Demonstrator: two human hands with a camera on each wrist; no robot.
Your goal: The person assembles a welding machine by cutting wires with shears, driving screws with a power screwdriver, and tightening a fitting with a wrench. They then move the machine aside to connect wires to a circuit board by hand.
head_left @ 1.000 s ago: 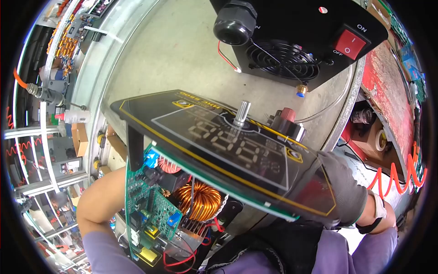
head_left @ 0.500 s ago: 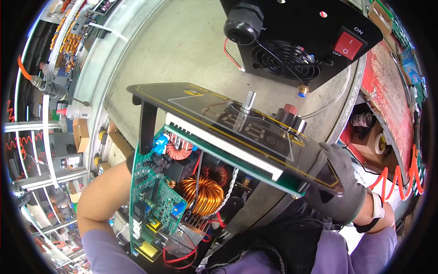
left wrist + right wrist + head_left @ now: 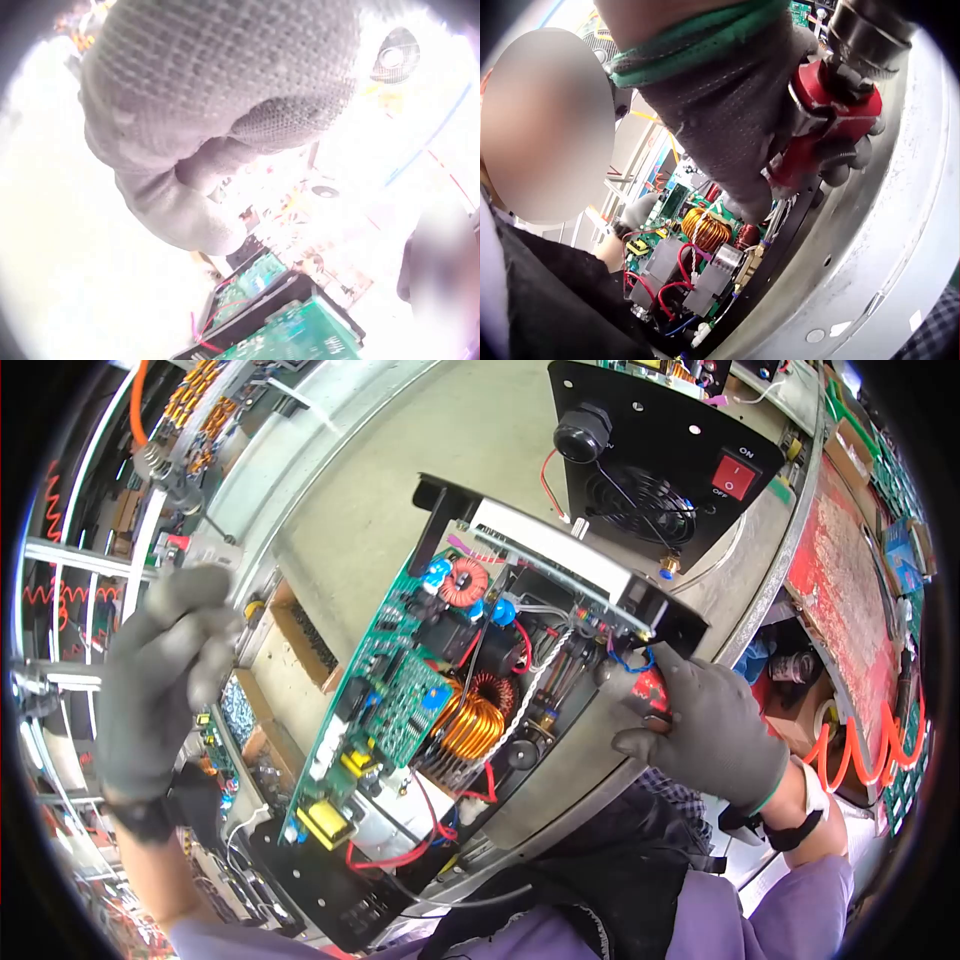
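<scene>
An open electronic unit lies tilted against the metal bench, its green circuit board (image 3: 395, 690) and copper coil (image 3: 470, 725) facing me and its black front panel (image 3: 560, 565) seen edge-on. My gloved right hand (image 3: 665, 705) grips the red terminal (image 3: 648, 685) at the panel's lower right corner. In the right wrist view the fingers (image 3: 735, 142) curl round the red terminal (image 3: 832, 127), with the circuit board (image 3: 679, 247) below. My gloved left hand (image 3: 160, 660) is raised at the left, clear of the unit. It holds nothing and its fingers (image 3: 202, 217) are loosely bent.
A second black unit (image 3: 680, 420) with a fan grille (image 3: 640, 500), red on/off switch (image 3: 733, 477) and cable gland (image 3: 583, 432) stands behind on the grey bench (image 3: 400, 450). Small parts bins (image 3: 290, 630) sit left of the unit; a red coiled hose (image 3: 870, 750) hangs right.
The unit has turned, so its panel face points away and the board shows. My left hand has come out from under it and risen. My right hand has shifted to the red terminal.
</scene>
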